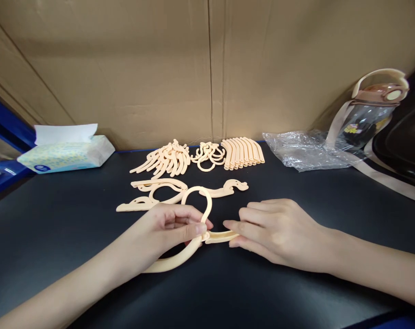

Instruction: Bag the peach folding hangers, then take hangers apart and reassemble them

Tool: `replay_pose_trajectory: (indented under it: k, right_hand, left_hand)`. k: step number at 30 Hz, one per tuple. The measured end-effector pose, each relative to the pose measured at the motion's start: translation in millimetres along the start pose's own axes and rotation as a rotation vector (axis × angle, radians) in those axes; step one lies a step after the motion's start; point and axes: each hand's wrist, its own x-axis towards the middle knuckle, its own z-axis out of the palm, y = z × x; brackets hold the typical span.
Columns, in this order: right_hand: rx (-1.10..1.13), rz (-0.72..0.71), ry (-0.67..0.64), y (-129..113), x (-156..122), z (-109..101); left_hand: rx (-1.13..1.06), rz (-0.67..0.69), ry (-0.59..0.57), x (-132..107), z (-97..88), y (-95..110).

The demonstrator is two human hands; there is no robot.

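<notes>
My left hand [175, 228] pinches a cream plastic folding hanger [207, 203] at the joint below its round hook. One curved arm of it runs down and left beneath my left wrist. My right hand [279, 228] is closed on a short grooved hanger arm [221, 236], whose near end meets the joint at my left fingertips; whether the two are locked together I cannot tell. Just beyond my hands lie more folding hanger pieces [166, 183], with a ring-shaped hook among them, and a wavy-ended arm [229, 187].
Along the back are a pile of curved arms [169, 157], a heap of hooks [207, 155] and a neat row of arms [243, 153]. A tissue pack [66, 153] stands left. Clear plastic bags [296, 148] and a strapped bottle [368, 119] are right. Cardboard [142, 68] walls the back.
</notes>
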Motion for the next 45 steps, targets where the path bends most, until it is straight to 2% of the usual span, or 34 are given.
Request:
replay_pose_trajectory:
  k: [6, 14, 21, 28, 35, 45]
  right_hand:
    - [0.059, 0.010, -0.015, -1.2, 0.5, -1.1]
    - [0.105, 0.040, -0.056, -1.9, 0.7, -4.4]
    - [0.168, 0.124, -0.201, -4.5, 1.3, -7.3]
    - [0.229, 0.173, -0.231, -4.4, 3.2, -9.3]
    - [0.261, 0.199, -0.226, 1.0, 1.8, -5.9]
    - [0.252, 0.179, -0.233, -0.3, 1.5, -4.0]
  left_hand:
    - [0.014, -0.044, 0.107, -5.7, 5.6, 10.1]
    - [0.058, -0.033, 0.105, -6.2, 5.5, 13.3]
    - [0.095, 0.020, 0.027, -5.6, 2.9, 5.9]
    - [0.146, 0.047, 0.068, -4.8, 8.5, 7.3]
    - [0.329, 0.046, 0.070, -9.2, 14.4, 8.7]
    - [0.721, 0.232, 0.108, -10.9, 19.9, 4.9]
